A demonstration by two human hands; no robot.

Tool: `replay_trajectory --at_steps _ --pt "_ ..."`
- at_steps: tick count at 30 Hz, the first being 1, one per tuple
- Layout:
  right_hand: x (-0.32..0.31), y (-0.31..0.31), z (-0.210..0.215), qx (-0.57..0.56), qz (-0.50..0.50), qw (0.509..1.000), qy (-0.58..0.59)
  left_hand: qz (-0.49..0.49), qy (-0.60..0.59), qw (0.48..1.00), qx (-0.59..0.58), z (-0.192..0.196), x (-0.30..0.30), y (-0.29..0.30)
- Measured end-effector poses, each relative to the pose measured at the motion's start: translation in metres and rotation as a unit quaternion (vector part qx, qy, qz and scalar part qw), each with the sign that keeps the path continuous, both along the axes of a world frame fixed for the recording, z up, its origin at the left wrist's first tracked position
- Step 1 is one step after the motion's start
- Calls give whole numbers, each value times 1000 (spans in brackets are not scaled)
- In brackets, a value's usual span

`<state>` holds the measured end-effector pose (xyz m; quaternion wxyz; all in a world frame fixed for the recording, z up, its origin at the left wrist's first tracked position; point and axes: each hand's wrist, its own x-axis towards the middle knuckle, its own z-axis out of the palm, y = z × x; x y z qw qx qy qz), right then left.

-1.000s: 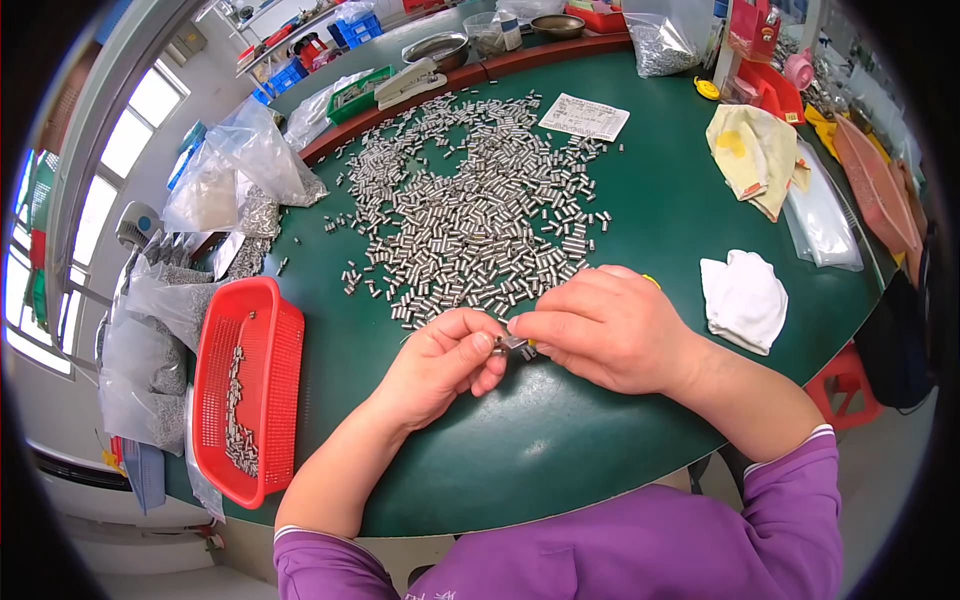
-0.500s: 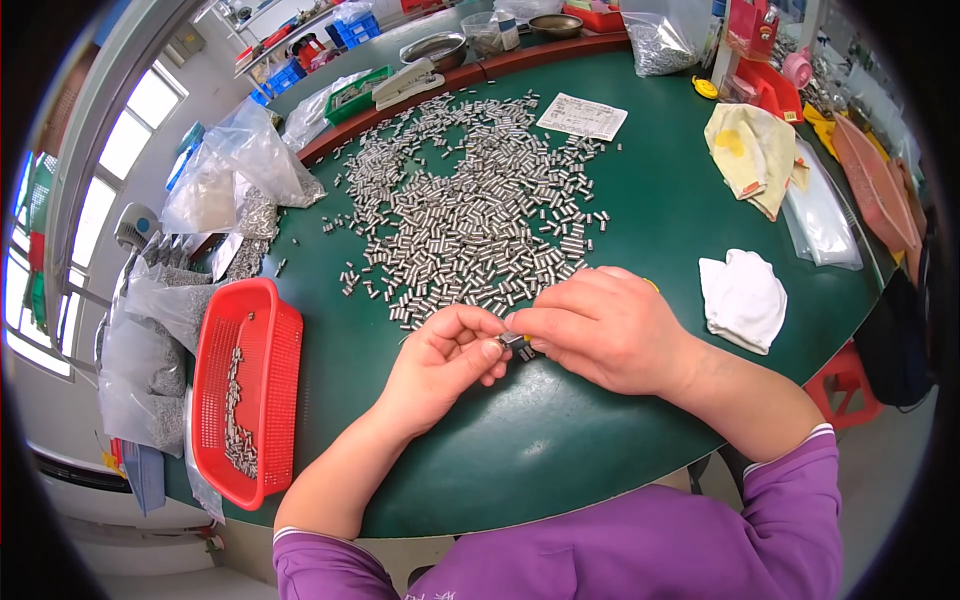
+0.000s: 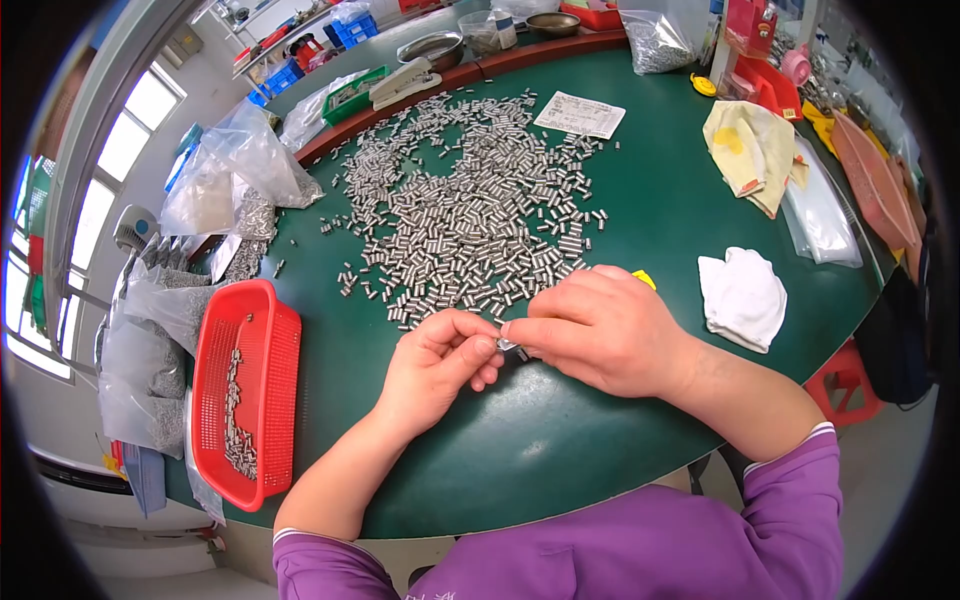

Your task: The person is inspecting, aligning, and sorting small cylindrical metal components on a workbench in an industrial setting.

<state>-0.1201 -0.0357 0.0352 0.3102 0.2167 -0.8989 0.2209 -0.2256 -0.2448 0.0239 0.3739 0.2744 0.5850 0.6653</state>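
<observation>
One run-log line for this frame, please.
left hand + right hand: pinch small metal piece | metal pins spread behind | red basket at left

The hands (image 3: 520,345) mostly hide a small metal piece (image 3: 508,344).

A round green table (image 3: 640,230) fills the view. Both hands rest on it near its front edge. Just beyond the hands, a wide scatter of small silver metal cylinders (image 3: 470,215) lies spread on the green surface. To the left of the left hand (image 3: 435,365), a red plastic basket (image 3: 265,345) sits at the table's edge. To the right of the right hand (image 3: 600,325) lies a folded white cloth (image 3: 742,297). Farther off on that side lie a yellow cloth (image 3: 750,150) and a white paper slip (image 3: 580,114).
</observation>
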Motion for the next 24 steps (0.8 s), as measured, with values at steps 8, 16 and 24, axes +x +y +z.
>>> replay_trajectory --at_steps 8,16,24 --pt "-2 -1 2 102 -2 987 127 -64 -56 990 -117 8 -9 -1" --pt "-4 6 4 156 53 972 166 -70 -206 974 -60 0 -12 0" --pt "-8 26 3 74 -166 982 42 -23 -200 979 5 -4 -12 2"
